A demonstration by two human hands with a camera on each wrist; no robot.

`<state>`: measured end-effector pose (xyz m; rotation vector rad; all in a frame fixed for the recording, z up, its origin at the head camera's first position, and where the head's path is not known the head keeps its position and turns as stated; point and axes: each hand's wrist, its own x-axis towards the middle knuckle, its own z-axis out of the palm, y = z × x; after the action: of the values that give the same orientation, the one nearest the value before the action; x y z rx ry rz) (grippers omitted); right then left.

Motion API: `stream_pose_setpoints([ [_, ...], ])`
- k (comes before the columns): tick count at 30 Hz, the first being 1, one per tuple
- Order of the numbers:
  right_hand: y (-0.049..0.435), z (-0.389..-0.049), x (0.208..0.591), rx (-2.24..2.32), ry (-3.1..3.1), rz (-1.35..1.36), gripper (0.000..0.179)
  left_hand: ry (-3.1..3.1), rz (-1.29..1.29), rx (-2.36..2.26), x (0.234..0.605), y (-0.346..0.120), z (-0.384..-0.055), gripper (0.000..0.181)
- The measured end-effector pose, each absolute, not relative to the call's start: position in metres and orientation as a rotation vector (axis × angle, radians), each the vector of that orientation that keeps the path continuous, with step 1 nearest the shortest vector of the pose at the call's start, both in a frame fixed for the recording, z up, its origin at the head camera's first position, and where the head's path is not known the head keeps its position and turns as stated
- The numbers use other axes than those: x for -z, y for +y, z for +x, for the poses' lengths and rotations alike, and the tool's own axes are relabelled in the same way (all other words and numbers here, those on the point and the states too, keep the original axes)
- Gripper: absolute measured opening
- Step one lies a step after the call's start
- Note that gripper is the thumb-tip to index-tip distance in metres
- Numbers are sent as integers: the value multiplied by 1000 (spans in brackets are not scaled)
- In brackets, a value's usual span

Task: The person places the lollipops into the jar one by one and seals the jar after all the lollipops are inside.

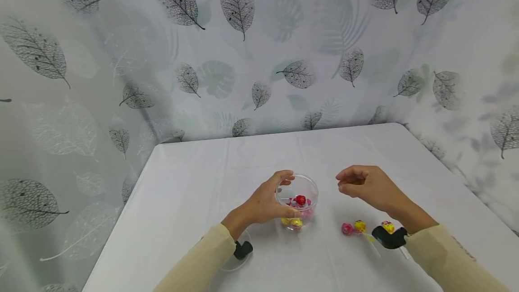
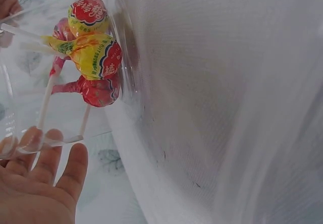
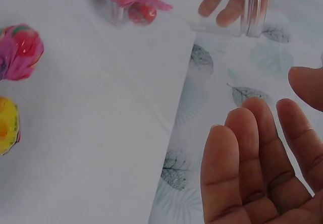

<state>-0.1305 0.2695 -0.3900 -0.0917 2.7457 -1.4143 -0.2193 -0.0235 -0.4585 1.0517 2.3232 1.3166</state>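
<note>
My left hand (image 1: 265, 199) grips a clear round jar (image 1: 302, 182) from its left side, thumb in front and fingers behind. Inside are several wrapped lollipops; the left wrist view shows a yellow lollipop (image 2: 96, 60) and a red lollipop (image 2: 101, 91), white sticks pointing toward the mouth. To the right of the jar, my right hand (image 1: 373, 188) hovers above the table, holding nothing. The right wrist view shows its fingers (image 3: 220, 168) relaxed, apart from the jar. Below that hand lie a pink lollipop (image 1: 347, 229) and a yellow lollipop (image 1: 360, 225).
Another yellow lollipop (image 1: 388, 226) lies beside the right wrist, partly hidden by a black wrist mount (image 1: 389, 238). A clear round lid (image 1: 233, 263) sits under the left forearm. White cloth covers the table (image 1: 211, 170); leaf-patterned curtains (image 1: 259, 57) enclose its back and sides.
</note>
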Motion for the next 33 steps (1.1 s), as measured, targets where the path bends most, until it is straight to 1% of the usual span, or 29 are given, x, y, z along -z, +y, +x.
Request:
stream_pose_setpoints([
  [11, 309, -115, 405, 1311, 2763, 71, 33, 2280, 1078, -1320, 463, -17, -216, 100],
  [23, 354, -122, 416, 1135, 2695, 245, 37, 2322, 1068, -1331, 460, -19, -223, 99],
  [27, 365, -122, 423, 1046, 2611, 322, 33, 2310, 1055, -1333, 460, -19, -223, 100],
  [33, 369, -114, 434, 972, 2541, 372, 22, 2293, 1017, -1343, 459, -20, -222, 100],
])
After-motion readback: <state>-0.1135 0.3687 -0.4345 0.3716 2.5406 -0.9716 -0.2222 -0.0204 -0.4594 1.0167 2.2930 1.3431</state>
